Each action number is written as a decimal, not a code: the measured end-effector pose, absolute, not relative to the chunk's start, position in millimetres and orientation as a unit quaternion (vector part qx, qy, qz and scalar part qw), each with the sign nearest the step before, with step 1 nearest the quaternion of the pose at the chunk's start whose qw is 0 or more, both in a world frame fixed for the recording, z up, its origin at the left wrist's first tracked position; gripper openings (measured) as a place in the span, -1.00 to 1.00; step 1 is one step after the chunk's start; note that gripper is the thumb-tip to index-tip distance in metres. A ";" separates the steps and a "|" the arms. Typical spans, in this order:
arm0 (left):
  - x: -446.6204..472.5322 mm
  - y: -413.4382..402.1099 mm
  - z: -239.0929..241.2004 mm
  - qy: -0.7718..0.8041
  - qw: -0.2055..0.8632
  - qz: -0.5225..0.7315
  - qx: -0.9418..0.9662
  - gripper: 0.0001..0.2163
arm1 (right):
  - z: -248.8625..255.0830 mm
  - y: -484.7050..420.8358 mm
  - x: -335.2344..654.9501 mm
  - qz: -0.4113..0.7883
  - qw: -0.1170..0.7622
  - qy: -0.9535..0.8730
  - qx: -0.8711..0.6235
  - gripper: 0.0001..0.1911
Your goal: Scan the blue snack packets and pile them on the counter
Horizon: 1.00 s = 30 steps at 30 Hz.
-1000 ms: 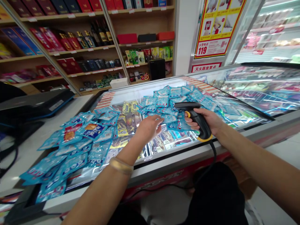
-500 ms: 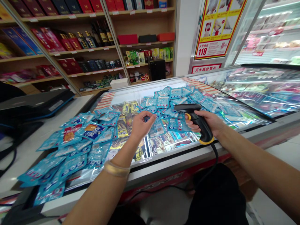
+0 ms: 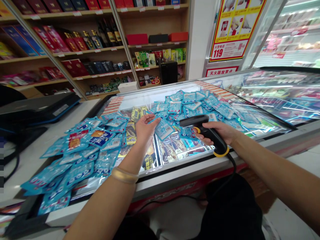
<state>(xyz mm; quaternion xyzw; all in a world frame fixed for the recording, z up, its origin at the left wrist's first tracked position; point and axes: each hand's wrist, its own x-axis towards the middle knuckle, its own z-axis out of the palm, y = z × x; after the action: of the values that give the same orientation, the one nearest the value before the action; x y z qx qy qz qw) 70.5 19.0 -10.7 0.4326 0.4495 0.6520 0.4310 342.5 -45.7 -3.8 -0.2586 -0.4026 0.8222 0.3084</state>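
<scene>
My right hand (image 3: 220, 133) is wrapped round the grip of a black and yellow barcode scanner (image 3: 195, 120), its head pointing left over the packets. A cable runs down from the scanner's base. My left hand (image 3: 146, 128), with a gold-coloured bangle at the wrist, hovers over the glass freezer top; its thumb and bent fingers are apart and I see nothing between them. Right beside the thumb lies a light-blue packet (image 3: 163, 130), label side up. Behind it spreads a pile of similar blue packets (image 3: 175, 106). More packets (image 3: 82, 166) are heaped to the left.
One red packet (image 3: 76, 140) and one dark-blue packet (image 3: 100, 137) lie on the left heap. The freezer's front rim (image 3: 175, 176) runs before me. A dark flat device (image 3: 42, 106) stands on the counter at left. Stocked shelves (image 3: 87, 51) line the back.
My left hand has shifted slightly left, and its thumb and fingers have parted. The scanner's head has moved a little left and down, still in my right hand. The nearest packet lies slightly farther back.
</scene>
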 end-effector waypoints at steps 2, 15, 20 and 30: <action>66.4 22.9 -10.0 0.455 0.406 0.670 0.423 -0.58 | -0.6 -40.2 334.3 0.816 0.288 -0.417 -0.277 -0.75; 52.5 29.4 -3.2 0.490 0.394 0.673 0.390 -0.57 | 2.9 -23.7 295.3 0.813 0.270 -0.430 -0.286 -0.68; 53.9 29.4 -3.8 0.486 0.397 0.675 0.388 -0.58 | 3.3 -25.3 298.4 0.814 0.270 -0.425 -0.291 -0.72; 26.5 21.3 16.9 0.467 0.307 0.716 0.419 -0.68 | 13.4 -25.3 278.7 0.814 0.298 -0.419 -0.270 -0.76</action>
<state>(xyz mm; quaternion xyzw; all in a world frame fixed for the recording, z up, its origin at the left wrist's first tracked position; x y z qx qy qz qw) 26.5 21.3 16.9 0.4186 0.4672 0.7156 0.3073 278.7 -25.3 13.4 -0.2695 -0.4190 0.8141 0.2985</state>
